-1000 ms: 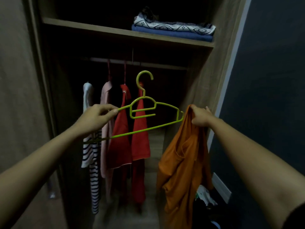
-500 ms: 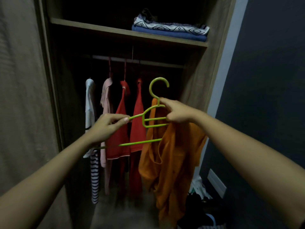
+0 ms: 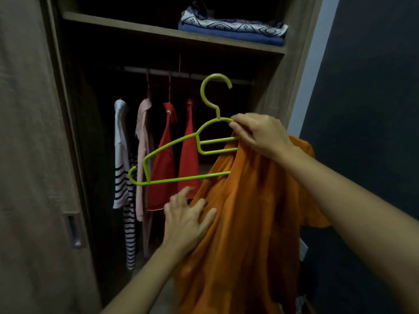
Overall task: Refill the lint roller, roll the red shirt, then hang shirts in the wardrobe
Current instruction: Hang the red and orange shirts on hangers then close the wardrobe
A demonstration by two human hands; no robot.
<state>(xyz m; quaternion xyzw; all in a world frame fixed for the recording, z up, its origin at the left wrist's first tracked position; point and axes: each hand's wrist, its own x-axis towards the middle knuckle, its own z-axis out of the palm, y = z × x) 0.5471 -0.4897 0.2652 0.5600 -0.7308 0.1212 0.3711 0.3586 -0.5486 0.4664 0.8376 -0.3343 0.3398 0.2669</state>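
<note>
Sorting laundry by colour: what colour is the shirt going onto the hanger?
Orange shirt, clearest in the head view.

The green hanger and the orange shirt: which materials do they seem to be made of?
Green hanger: probably moulded plastic, judging by its uniform bright colour and smooth, slightly glossy bars. Orange shirt: thin, matte, soft fabric that falls in loose folds; the fibre cannot be told.

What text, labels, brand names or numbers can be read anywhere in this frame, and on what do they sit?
None can be read.
Orange shirt: no print or tag visible.
Green hanger: no marking visible.
Patterned folded cloth on the shelf: geometric motifs only, no letters.
Hanging striped shirt, pink shirt and two red shirts: no lettering visible.
The scene is dim, so any small tags would be unreadable.
</note>
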